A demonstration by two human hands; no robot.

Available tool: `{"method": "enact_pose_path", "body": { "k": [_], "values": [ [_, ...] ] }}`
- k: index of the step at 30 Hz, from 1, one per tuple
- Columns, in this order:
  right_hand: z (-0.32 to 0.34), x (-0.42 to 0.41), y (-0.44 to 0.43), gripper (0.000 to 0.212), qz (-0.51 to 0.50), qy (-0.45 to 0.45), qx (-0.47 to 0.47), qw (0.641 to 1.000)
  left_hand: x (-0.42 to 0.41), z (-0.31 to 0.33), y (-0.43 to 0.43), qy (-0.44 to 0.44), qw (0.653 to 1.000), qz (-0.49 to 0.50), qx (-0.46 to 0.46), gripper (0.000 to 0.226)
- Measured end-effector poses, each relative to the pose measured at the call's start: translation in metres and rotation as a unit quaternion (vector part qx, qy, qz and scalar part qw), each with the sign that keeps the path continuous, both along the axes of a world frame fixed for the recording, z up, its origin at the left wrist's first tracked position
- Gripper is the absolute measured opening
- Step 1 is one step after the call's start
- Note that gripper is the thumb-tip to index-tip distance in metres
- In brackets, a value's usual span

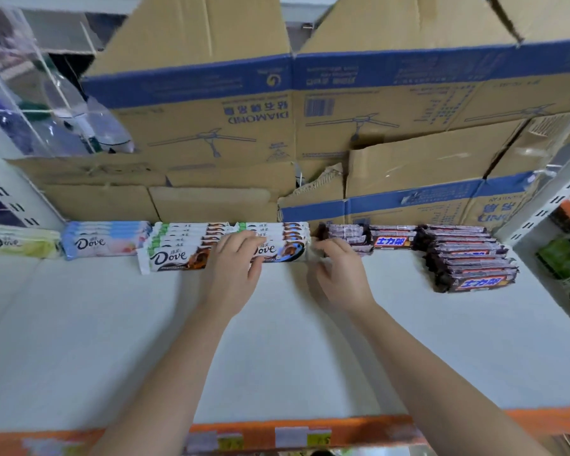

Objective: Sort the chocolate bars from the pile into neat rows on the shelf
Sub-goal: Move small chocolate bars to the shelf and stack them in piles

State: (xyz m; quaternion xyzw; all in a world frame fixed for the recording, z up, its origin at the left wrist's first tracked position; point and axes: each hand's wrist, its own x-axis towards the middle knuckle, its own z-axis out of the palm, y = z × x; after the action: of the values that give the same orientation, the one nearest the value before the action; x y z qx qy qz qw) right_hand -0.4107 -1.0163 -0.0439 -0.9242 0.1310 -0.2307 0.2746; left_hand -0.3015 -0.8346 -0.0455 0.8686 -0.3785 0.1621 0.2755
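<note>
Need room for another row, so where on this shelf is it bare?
The front of the shelf is bare, from the bar rows to the orange front edge; widest left of the left hand and right of the right hand, before the dark bars. The back strip along the cardboard boxes is crowded, Dove rows packed side by side.

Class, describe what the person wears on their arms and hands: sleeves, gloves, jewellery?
Nothing worn is visible: no sleeves show, the left hand and right hand have no gloves, and no watch, bracelet or ring can be seen.
</note>
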Motion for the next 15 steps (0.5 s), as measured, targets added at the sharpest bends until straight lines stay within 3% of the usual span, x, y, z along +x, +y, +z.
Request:
{"method": "enact_pose_path", "body": {
  "k": [8,15],
  "values": [
    [-0.005,0.000,-0.014,0.037,-0.116,-0.038,-0.080,0.989,0.008,0.000,0.005,-0.005,0.998,-0.068,0.015,0.029],
    [-0.004,-0.018,-0.048,0.037,-0.190,0.007,-0.114,0.975,-0.013,0.004,-0.025,-0.009,0.992,-0.116,0.041,0.032]
  ]
}}
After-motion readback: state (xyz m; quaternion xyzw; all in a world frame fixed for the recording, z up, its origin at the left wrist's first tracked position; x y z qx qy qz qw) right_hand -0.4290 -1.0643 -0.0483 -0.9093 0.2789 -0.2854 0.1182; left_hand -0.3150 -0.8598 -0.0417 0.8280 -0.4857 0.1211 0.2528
